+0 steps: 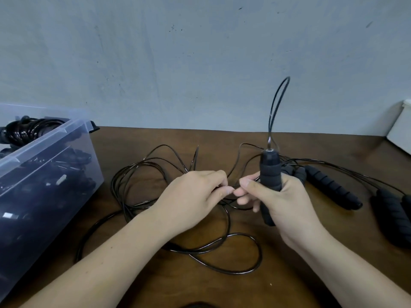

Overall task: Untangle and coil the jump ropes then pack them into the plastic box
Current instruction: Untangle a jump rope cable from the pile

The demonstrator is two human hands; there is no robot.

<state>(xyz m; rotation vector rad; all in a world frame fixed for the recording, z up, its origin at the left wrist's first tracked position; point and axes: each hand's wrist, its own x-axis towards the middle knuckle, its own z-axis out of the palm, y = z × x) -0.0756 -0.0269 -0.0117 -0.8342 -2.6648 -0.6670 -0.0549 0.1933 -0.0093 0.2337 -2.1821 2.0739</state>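
A tangle of thin black jump rope cord (142, 187) lies on the brown table in the middle. My right hand (282, 203) grips a black foam handle (270, 172) upright, with a loop of cord rising from its top. My left hand (195, 196) pinches a strand of the cord just left of the right hand's fingertips. The clear plastic box (55, 152) stands at the left and holds several coiled black ropes.
More black foam handles (333, 190) lie on the table to the right, with another pair (393, 221) at the right edge. A white object (400, 132) sits at the far right by the grey wall. Loose cord loops (222, 252) spread toward the table's near edge.
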